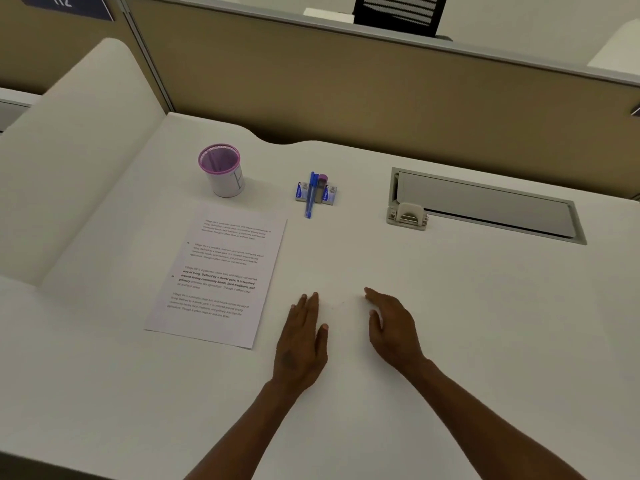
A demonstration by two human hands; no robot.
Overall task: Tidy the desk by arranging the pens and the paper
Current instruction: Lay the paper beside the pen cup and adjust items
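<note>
A white desk [450, 306] seen from above, with a tan partition wall [346, 91] along its far edge.

At the far left stands a pen cup [221, 169], white with a purple rim, upright. Nothing can be made out inside it. Just near of the cup, a printed sheet of paper [221, 271] lies flat on the desk, slightly skewed, with four blocks of text.

To the right of the cup, in the far middle of the desk, a blue pen [310, 195] and a shorter marker with a purple cap [321, 187] lie side by side across a small flat packet with blue labels [329, 195].

Near of these, at the middle of the desk, the person's left hand [303, 337] lies palm down with fingers straight and together, just right of the paper's near corner and holding nothing. The right hand [391, 327] is beside it, a little apart, fingers relaxed and spread slightly, also holding nothing.

At the far right, a grey cable hatch [485, 206] is set into the desktop, with a small latch block [407, 216] at its left end.
</note>
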